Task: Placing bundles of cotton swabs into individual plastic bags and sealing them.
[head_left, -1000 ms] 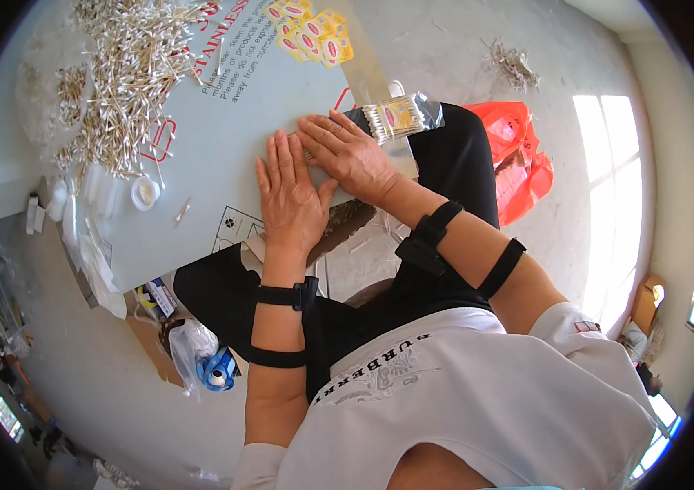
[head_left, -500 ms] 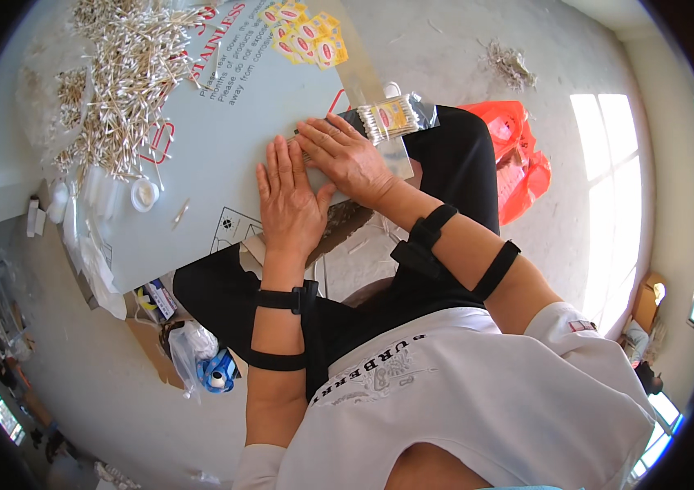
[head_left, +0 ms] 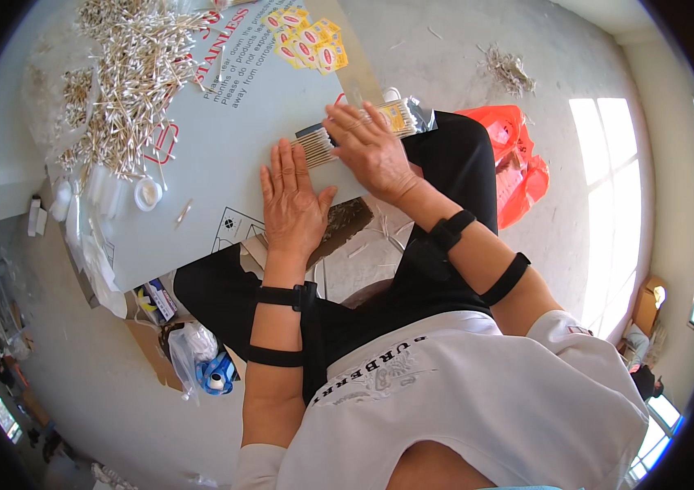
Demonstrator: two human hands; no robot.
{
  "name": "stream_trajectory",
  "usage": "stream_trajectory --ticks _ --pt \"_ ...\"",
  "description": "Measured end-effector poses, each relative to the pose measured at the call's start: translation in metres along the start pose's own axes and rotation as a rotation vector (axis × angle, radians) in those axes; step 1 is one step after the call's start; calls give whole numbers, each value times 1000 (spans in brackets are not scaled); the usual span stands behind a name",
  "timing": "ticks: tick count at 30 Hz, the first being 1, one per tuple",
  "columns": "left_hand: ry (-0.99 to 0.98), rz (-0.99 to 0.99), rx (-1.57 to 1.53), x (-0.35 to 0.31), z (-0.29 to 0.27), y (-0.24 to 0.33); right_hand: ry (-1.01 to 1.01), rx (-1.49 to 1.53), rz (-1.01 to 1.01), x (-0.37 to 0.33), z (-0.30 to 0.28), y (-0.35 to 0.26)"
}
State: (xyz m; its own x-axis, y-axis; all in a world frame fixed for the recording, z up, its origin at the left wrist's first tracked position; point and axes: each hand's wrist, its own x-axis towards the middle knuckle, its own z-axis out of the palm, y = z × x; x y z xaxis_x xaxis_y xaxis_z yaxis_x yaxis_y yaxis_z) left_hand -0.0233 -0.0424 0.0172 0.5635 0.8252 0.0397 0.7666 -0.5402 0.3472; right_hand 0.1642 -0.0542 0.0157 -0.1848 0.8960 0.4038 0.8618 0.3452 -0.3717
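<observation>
A row of cotton swabs lies side by side near the right edge of the grey board. My left hand rests flat with fingers stretched, its fingertips against the left end of that row. Just right of the row, my right hand is spread out with nothing gripped, partly hiding a filled swab packet with a yellow label and clear film. What lies under the right palm is hidden. A large heap of loose cotton swabs covers the board's far left.
Several yellow label cards lie at the board's far edge. A small round white tub and a few stray swabs sit at the left. A red plastic bag is on the floor at right. Beneath the board stands a cardboard box.
My right hand has lifted and shifted right, away from my left hand, uncovering the row of swabs. The left hand has barely moved.
</observation>
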Motion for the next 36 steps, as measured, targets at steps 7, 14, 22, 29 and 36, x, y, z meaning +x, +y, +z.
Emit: stream_trajectory --ticks 7,14,22,29,36 --pt "-7 -13 15 0 0 2 -91 -225 339 -36 -38 54" --pt "-7 -6 -4 8 5 14 -170 -46 374 -43 -29 57" --pt "-3 23 -25 23 16 39 -166 -28 377 -43 -29 58" --pt "4 21 -42 27 21 50 -176 38 381 -42 -32 57" --pt "-2 18 -49 31 24 58 -133 -27 348 -43 -30 56"
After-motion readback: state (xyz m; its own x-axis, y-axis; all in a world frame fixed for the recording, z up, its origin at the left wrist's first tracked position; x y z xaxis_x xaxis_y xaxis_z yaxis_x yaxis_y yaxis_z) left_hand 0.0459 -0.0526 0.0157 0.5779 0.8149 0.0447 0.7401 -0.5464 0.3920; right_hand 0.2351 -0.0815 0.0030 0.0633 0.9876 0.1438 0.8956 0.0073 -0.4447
